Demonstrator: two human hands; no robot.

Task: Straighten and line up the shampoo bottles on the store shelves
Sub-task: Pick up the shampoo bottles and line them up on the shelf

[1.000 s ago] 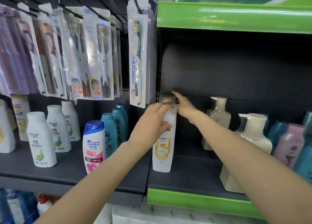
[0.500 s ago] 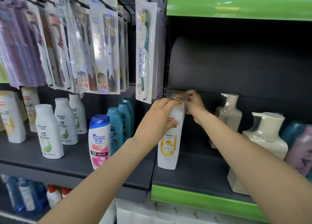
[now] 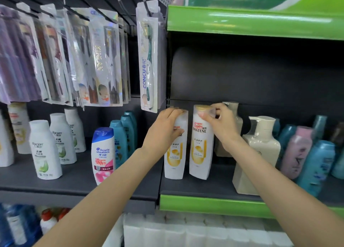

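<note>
Pantene bottles, two of them, stand upright side by side at frame centre on the dark shelf (image 3: 214, 185) w/ the green front strip. Left Pantene bottle (image 3: 175, 159): white, yellow-orange label, cap hidden under the left hand (image 3: 165, 127). Left hand's fingers curl over its top & upper front, clamped on it. Right Pantene bottle (image 3: 200, 150): same design, gold cap showing, "PANTENE" facing out, just beside the left one at its 3 o'clock, narrow gap betw them. Right hand (image 3: 220, 124) grips it near the cap, thumb on the front, fingers wrapped round the far side.

Beige pump bottle (image 3: 256, 153) sits at 3 o'clock of the right Pantene bottle, nearer the shelf front. A second beige bottle (image 3: 232, 112) stands behind the right hand, mostly hidden. Pink bottle (image 3: 297, 151) & blue bottles (image 3: 316, 164) further toward 3 o'clock.

On the adjoining grey shelf (image 3: 74, 183) at 9 o'clock: Head & Shoulders bottle (image 3: 103, 153) near the front edge, teal bottles (image 3: 121, 138) in a row behind it, white Raciert-type bottles (image 3: 45, 150) w/ green leaf art further left.

Toothbrush packs (image 3: 100, 64) hang from pegs at 10–11 o'clock; one CONCU pack (image 3: 148, 60) hangs at 12 o'clock of the left hand. White wrapped packs (image 3: 186, 232) at 6 o'clock below the shelf.
</note>
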